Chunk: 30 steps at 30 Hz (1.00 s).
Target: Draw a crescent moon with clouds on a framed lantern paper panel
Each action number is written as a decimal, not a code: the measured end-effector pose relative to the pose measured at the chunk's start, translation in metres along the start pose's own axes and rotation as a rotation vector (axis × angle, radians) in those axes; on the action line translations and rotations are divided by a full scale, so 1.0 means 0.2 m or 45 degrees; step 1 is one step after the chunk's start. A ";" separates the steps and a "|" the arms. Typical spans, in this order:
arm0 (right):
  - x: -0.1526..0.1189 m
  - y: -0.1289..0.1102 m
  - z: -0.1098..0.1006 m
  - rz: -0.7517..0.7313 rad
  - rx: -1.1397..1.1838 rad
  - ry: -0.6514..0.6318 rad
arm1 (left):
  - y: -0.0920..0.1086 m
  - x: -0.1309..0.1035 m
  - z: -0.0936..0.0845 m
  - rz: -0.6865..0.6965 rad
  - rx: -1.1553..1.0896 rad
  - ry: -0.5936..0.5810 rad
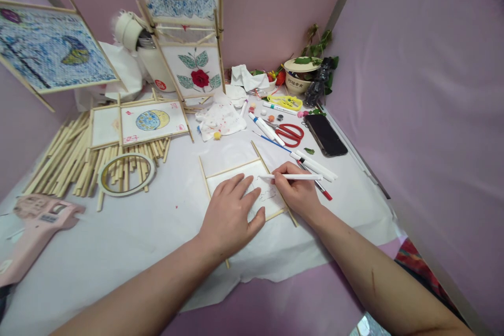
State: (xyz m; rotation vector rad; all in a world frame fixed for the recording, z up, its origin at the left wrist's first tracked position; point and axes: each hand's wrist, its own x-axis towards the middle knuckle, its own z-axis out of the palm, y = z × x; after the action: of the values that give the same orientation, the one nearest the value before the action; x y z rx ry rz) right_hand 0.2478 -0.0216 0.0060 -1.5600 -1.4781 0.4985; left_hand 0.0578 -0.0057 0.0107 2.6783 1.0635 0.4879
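Note:
A sheet of white paper [255, 169] set in a frame of thin wooden sticks [232, 168] lies flat on the table in front of me. Faint dark outlines show on its right part. My left hand [232, 210] rests on the sheet with its fingers spread. Held in my right hand [295, 191] is a slim white pen [301, 177], lying almost level, its tip at the paper near the drawn lines. Part of the drawing is hidden under my left hand. Just beyond my right hand lie white markers [317, 165] and a red-capped pen [323, 190].
Left are a pink glue gun [39, 231], a tape roll [103, 181] and wooden sticks [74, 157]. Framed pictures [177, 68] stand behind, near a white bottle [151, 65]. Red-handled scissors [291, 134], a phone [326, 135], crumpled tissue [222, 118] and a paper bowl [297, 83] lie further back.

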 end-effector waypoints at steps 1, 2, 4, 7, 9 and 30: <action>0.00 0.00 0.00 -0.005 0.000 0.004 | 0.00 0.00 0.00 0.001 0.000 0.001; 0.00 0.00 0.00 -0.010 0.000 0.008 | 0.00 0.00 0.00 0.002 0.000 0.002; 0.00 0.00 0.00 -0.014 -0.005 0.026 | 0.00 0.00 0.00 0.003 0.000 0.005; 0.00 0.00 0.00 -0.012 -0.016 0.041 | 0.00 0.00 0.00 0.002 0.000 0.009; 0.00 0.00 0.00 -0.012 -0.017 0.039 | 0.00 0.00 0.00 0.002 0.001 0.007; -0.01 0.01 0.00 -0.028 -0.010 -0.004 | 0.00 0.00 0.00 0.001 -0.022 0.024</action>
State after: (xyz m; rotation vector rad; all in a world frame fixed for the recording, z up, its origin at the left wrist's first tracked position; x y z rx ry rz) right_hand 0.2482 -0.0231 0.0046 -1.5480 -1.4993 0.4830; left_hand 0.0579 -0.0058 0.0112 2.6643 1.0585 0.5208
